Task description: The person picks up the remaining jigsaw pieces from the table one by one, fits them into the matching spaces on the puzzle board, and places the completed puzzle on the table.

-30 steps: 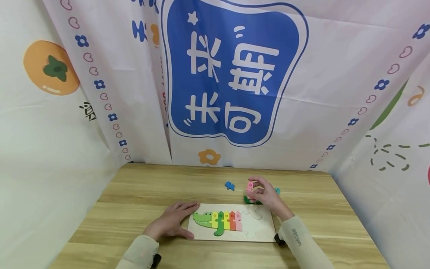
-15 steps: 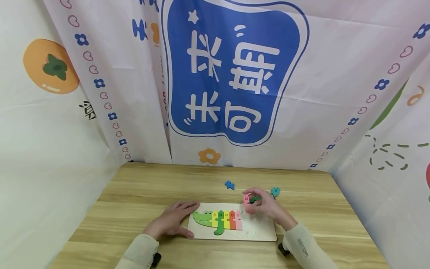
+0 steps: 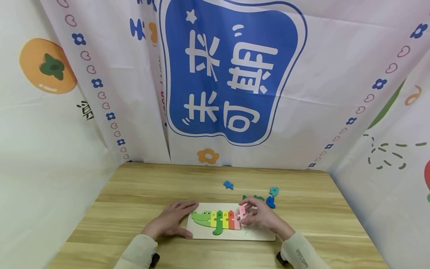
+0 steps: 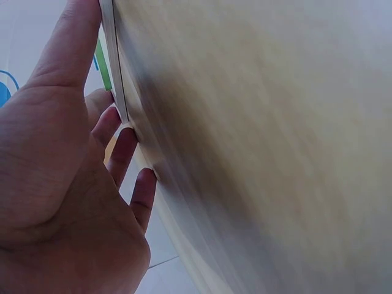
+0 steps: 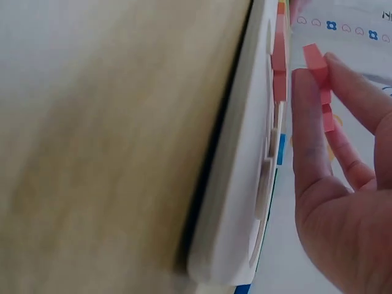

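A pale wooden puzzle board [image 3: 228,235] lies on the table with a crocodile partly laid out in it. The green head [image 3: 201,218] is at the left, followed by yellow, green, orange and pink body pieces. My left hand [image 3: 169,219] rests at the board's left end, fingers extended, thumb at the near corner. Between the thumb and fingers of my right hand [image 3: 265,217] is a pink puzzle piece [image 3: 242,210], held just right of the laid pink piece. The right wrist view shows this pinched pink piece [image 5: 316,64] raised off the board.
Loose puzzle pieces lie behind the board: a blue piece [image 3: 228,185], a teal piece [image 3: 274,191], a darker blue piece [image 3: 270,202] and green ones [image 3: 258,197] partly behind my right hand. A printed cloth [image 3: 302,123] hangs behind the wooden table [image 3: 151,183].
My right hand has brought the pink piece from behind the board forward and left, over the board beside the laid pieces. My left hand has stayed at the board's left end.
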The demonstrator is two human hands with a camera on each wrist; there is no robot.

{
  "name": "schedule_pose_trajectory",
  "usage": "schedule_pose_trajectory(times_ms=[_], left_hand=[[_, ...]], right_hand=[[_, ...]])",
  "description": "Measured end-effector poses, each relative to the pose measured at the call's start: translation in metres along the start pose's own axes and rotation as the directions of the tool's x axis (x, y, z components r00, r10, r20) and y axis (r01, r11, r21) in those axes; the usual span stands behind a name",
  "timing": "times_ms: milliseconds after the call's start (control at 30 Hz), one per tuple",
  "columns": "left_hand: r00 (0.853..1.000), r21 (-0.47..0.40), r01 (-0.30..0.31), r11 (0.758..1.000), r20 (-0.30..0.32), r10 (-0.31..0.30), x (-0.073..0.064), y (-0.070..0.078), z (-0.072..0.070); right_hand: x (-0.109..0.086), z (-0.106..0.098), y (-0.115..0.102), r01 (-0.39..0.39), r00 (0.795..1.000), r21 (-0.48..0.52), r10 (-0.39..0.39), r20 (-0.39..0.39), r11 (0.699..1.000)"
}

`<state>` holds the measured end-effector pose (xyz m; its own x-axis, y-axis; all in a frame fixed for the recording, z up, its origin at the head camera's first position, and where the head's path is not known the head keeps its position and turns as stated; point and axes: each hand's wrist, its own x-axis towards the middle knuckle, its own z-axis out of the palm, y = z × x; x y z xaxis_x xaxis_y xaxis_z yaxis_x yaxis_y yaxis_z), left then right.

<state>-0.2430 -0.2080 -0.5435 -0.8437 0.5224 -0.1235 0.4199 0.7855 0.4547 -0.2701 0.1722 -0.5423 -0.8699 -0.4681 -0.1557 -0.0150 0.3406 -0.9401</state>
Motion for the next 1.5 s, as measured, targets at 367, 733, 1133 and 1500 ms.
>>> schedule_pose_trajectory(times_ms=[367, 733, 1133, 1500], left_hand=[[1.000, 0.003, -0.005, 1.000, -0.006, 0.005, -0.0007, 0.0003, 0.0002], [1.000, -0.004, -0.011, 1.000, -0.008, 0.011, -0.0011, 0.0014, 0.0003], [1.000, -0.003, -0.008, 1.000, -0.007, 0.008, -0.0030, 0.0029, 0.0002], [1.000, 0.000, -0.008, 1.000, -0.009, 0.008, -0.0022, 0.0004, -0.0002]], right_hand=[[0.0024, 0.0049, 0.0062, -0.010, 1.000, -0.054, 0.010, 0.008, 0.998], [0.0035, 0.0053, 0.0079, 0.005, 1.000, -0.129, -0.007, -0.008, 0.992], [0.0028, 0.0097, 0.0052, 0.000, 0.998, -0.262, -0.017, -0.063, 0.965], [0.0059, 0.0077, 0.0063, 0.019, 0.998, -0.309, -0.036, -0.048, 0.951]])
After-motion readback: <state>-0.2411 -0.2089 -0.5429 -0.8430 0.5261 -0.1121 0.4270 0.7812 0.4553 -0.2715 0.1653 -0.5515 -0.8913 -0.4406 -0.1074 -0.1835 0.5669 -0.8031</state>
